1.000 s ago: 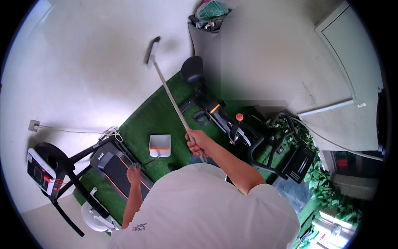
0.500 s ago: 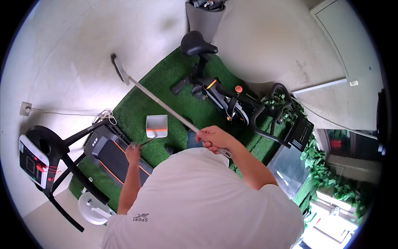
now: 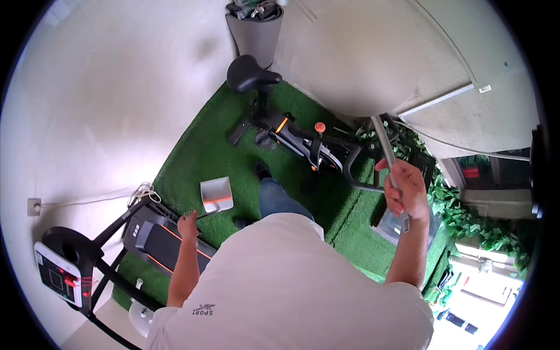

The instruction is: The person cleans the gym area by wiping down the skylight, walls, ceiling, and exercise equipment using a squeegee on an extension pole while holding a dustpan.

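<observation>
My right hand (image 3: 408,189), on the right, is wrapped round the grey pole (image 3: 384,140) near its lower end. The pole points up and slightly left, and its far end is hidden by the blurred patch. On the left, my left hand (image 3: 188,225) is closed round the end of the dustpan's thin handle, above the treadmill's edge. The white dustpan (image 3: 217,188) with an orange stripe hangs over or rests on the green turf; I cannot tell which.
An exercise bike (image 3: 291,140) stands in the middle, a treadmill (image 3: 169,242) at the left. A grey bin (image 3: 256,38) is at the top by the wall. Leafy vines (image 3: 466,213), a window and a cable are at the right. Green turf (image 3: 198,146) covers the floor.
My right hand has swung right with the pole, which tilted left over the wall before and now points toward the blurred patch. My left hand still holds the dustpan's handle. The view has shifted.
</observation>
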`<state>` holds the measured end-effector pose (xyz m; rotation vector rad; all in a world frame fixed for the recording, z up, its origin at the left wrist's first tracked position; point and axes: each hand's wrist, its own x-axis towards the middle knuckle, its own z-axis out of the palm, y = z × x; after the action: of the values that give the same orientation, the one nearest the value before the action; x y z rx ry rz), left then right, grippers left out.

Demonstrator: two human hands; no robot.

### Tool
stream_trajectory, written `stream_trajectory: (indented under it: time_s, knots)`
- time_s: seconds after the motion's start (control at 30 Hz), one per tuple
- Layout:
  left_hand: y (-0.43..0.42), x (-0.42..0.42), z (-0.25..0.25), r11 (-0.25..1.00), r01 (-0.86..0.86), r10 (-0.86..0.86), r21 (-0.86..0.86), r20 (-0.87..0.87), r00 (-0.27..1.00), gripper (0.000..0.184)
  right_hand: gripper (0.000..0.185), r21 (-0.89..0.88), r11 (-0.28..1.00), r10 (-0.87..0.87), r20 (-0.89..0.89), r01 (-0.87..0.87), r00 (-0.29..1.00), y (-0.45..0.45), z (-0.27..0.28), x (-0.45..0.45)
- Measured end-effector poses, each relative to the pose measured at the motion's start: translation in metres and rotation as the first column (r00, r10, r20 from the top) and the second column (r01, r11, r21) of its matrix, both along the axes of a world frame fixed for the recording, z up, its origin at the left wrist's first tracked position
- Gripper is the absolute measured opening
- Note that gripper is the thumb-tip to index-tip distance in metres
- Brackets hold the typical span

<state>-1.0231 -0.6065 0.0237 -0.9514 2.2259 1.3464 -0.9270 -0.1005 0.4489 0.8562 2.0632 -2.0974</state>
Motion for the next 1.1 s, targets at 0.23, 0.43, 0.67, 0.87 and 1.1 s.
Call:
stream_trajectory:
  time_s: [0.23,0.43,0.67,0.87,1.1]
  knots:
    - [0.020,-0.022,-0.018,0.980,0.026,-0.026,-0.198,0.001,1.000,0.036,0.033,-0.122,0.980,-0.145,0.096,0.156,0.985,0.115,-0.086,-0.093]
    - [0.044,-0.047,-0.009,0.940,0.175,-0.145,-0.294,0.119,0.982,0.033,0.032,-0.098,0.990,-0.067,0.303,0.101,0.951,0.221,-0.188,-0.190]
    - [0.070,-0.060,0.012,0.978,0.052,-0.006,-0.202,0.222,0.975,0.026,0.031,-0.105,0.994,0.038,0.484,0.015,0.874,0.295,-0.275,-0.314]
    - [0.076,-0.061,0.012,0.986,-0.075,0.115,-0.149,0.284,0.952,0.020,0.029,-0.329,0.944,0.186,0.612,0.033,0.768,0.318,-0.436,-0.440]
    - [0.096,-0.075,0.018,0.982,-0.082,0.118,-0.168,0.219,0.968,0.019,0.023,0.396,0.075,0.368,0.842,-0.915,0.394,0.226,-0.506,-0.459]
